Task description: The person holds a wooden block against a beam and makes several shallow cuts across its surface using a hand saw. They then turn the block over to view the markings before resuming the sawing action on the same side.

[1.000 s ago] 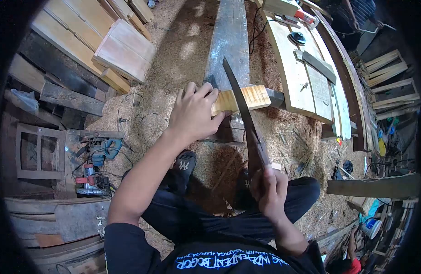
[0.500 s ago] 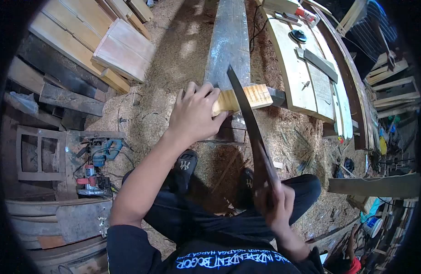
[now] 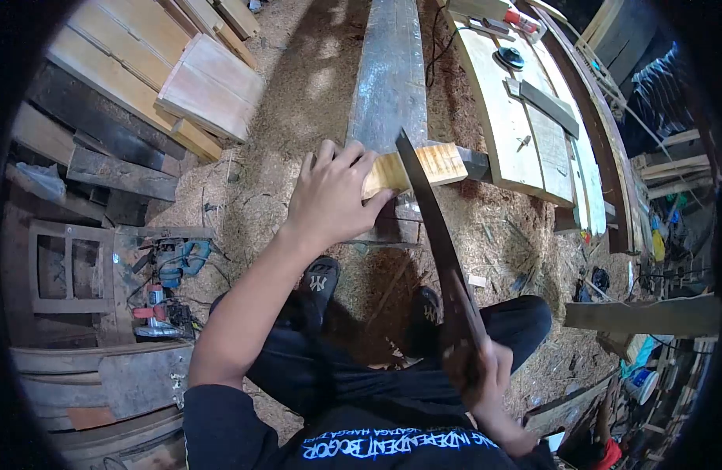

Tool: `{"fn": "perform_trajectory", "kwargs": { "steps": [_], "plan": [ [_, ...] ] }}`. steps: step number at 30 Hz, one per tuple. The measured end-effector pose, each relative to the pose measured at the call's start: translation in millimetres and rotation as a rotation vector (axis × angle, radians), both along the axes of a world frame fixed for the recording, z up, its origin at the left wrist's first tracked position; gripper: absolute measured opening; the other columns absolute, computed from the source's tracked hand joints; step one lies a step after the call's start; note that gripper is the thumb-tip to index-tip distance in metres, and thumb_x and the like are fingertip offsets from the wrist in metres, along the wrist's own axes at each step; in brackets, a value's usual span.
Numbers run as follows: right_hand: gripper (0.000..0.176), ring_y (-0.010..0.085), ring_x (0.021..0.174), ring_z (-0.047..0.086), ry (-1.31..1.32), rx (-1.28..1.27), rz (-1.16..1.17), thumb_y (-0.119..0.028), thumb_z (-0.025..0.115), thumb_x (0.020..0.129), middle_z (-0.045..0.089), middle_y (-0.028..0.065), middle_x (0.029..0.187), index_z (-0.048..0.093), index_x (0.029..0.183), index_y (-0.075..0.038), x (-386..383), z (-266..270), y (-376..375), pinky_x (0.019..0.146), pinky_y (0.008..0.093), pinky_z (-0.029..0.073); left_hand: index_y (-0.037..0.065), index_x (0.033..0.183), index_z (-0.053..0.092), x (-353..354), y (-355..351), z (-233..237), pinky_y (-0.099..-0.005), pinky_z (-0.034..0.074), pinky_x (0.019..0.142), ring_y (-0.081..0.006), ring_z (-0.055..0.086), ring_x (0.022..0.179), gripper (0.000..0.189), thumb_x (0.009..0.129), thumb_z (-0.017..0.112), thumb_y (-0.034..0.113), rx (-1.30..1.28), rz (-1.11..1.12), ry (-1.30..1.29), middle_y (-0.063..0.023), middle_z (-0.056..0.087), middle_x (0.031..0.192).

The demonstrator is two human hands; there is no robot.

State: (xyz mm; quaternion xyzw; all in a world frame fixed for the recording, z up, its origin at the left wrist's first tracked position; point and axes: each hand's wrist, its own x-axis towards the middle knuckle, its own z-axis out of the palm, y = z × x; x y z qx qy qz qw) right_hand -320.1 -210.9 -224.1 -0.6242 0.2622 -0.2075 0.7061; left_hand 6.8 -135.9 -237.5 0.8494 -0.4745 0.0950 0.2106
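Note:
My left hand (image 3: 335,188) is closed around the left end of a short wooden block (image 3: 441,164), pressing it on the near end of a long dark bench plank (image 3: 388,78). A handsaw (image 3: 435,227) lies across the block, its blade at the middle of the wood and its narrow tip pointing away from me. My right hand (image 3: 486,372) grips the saw's handle, near my right knee. The handle is mostly hidden by the fingers.
To the right, a pale slab workbench (image 3: 525,168) carries a grey wood strip (image 3: 550,110) and a dark round disc (image 3: 510,58). Power tools (image 3: 180,262) lie at left near stacked boards (image 3: 122,172). Sawdust covers the floor. Another person's striped clothing (image 3: 662,90) shows at upper right.
The saw and my right hand have drawn back toward me, so less of the blade sticks out past the block. My left hand and the block stay put. The person at upper right has shifted.

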Motion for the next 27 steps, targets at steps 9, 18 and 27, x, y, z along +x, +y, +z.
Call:
{"fn": "perform_trajectory", "kwargs": {
  "steps": [9, 18, 27],
  "plan": [
    [0.058, 0.0116, 0.051, 0.045, 0.123, -0.136, 0.095, -0.035, 0.042, 0.115, 0.049, 0.0018, 0.057, 0.054, 0.069, -0.003, 65, 0, -30, 0.05, 0.0308, 0.034, 0.002, 0.131, 0.069, -2, -1, 8, -0.0483, 0.047, 0.102, -0.0325, 0.057, 0.114, 0.055, 0.088, 0.078, 0.034, 0.084, 0.006, 0.026, -0.0103, 0.064, 0.123],
    [0.058, 0.0128, 0.049, 0.047, 0.067, -0.057, 0.101, -0.035, 0.042, 0.113, 0.053, 0.0026, 0.057, 0.062, 0.071, 0.0, 25, -1, -15, 0.049, 0.0314, 0.036, 0.002, 0.131, 0.069, -1, -1, 6, -0.0487, 0.047, 0.103, -0.032, 0.057, 0.114, 0.054, 0.089, 0.077, 0.035, 0.044, -0.023, 0.02, -0.0095, 0.064, 0.122],
    [0.062, 0.012, 0.048, 0.044, 0.05, 0.07, -0.034, -0.042, 0.043, 0.113, 0.051, 0.0025, 0.055, 0.06, 0.071, 0.0, -4, 17, 8, 0.046, 0.0275, 0.03, 0.003, 0.131, 0.068, -1, -1, 7, -0.0478, 0.046, 0.103, -0.033, 0.057, 0.113, 0.055, 0.086, 0.079, 0.033, 0.028, -0.041, 0.049, -0.0088, 0.064, 0.122]
  ]
}}
